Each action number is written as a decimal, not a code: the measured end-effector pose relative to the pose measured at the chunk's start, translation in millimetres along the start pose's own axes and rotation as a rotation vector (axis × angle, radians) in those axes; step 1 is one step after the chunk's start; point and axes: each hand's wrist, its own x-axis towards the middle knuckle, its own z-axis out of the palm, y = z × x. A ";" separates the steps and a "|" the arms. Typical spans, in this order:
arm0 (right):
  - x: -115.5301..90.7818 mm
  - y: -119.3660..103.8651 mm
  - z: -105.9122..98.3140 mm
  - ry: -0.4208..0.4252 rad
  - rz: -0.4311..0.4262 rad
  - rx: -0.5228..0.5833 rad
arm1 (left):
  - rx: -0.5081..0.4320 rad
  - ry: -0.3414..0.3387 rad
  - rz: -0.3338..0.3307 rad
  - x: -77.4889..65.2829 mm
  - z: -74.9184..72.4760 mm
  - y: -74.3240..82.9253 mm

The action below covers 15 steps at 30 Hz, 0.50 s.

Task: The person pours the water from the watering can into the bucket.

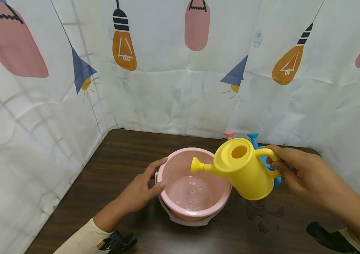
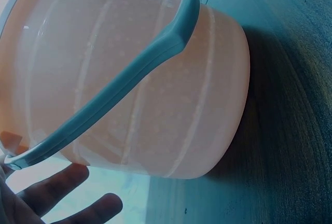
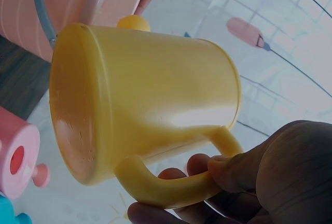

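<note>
A pink bucket (image 1: 196, 211) stands on the table, with rippling water (image 1: 191, 194) in its bottom. My left hand (image 1: 140, 190) rests against its left side, thumb and forefinger spread along the rim; in the left wrist view two fingers (image 2: 98, 208) reach out straight beside the wall. My right hand (image 1: 304, 169) grips the handle of a yellow watering can (image 1: 246, 169), fingers and thumb curled round it. The can hangs tilted over the bucket's right side, its spout (image 1: 196, 164) pointing left above the opening. The bucket's pale handle (image 2: 124, 86) hangs down against its wall.
Behind the yellow can are a blue watering can (image 1: 253, 139) and a pink one (image 1: 229, 135), mostly hidden in the head view. Spilled water (image 1: 262, 210) lies on the dark wooden table (image 1: 110, 155) right of the bucket. A printed curtain (image 1: 173, 95) closes off the back and left.
</note>
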 end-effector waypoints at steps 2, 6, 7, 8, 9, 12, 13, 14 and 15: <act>0.0 -0.4 -0.2 -0.003 0.005 0.002 | 0.000 -0.001 0.004 0.1 -0.1 -0.2; -0.4 -1.1 -0.4 -0.010 0.017 0.007 | -0.007 -0.002 0.010 0.1 -0.4 -0.4; -0.4 -1.2 -0.4 -0.010 0.018 0.007 | -0.008 -0.004 0.010 0.0 -0.5 -0.3; -0.4 -1.2 -0.5 -0.010 0.020 0.007 | -0.010 -0.004 0.010 0.0 -0.5 -0.3; -0.5 -1.2 -0.6 -0.009 0.021 0.005 | -0.012 -0.004 0.010 0.0 -0.5 -0.2; -0.8 -1.3 -0.5 -0.009 0.027 0.002 | -0.009 -0.004 0.008 -0.1 -0.5 0.1; -0.9 -1.3 -0.5 -0.009 0.029 0.002 | -0.006 -0.004 0.007 -0.1 -0.4 0.2; -1.2 -1.1 -0.4 -0.007 0.028 0.003 | -0.004 -0.002 0.007 -0.2 -0.3 0.2; -1.5 -0.9 -0.3 -0.006 0.026 0.007 | -0.001 -0.002 0.008 -0.2 -0.2 0.4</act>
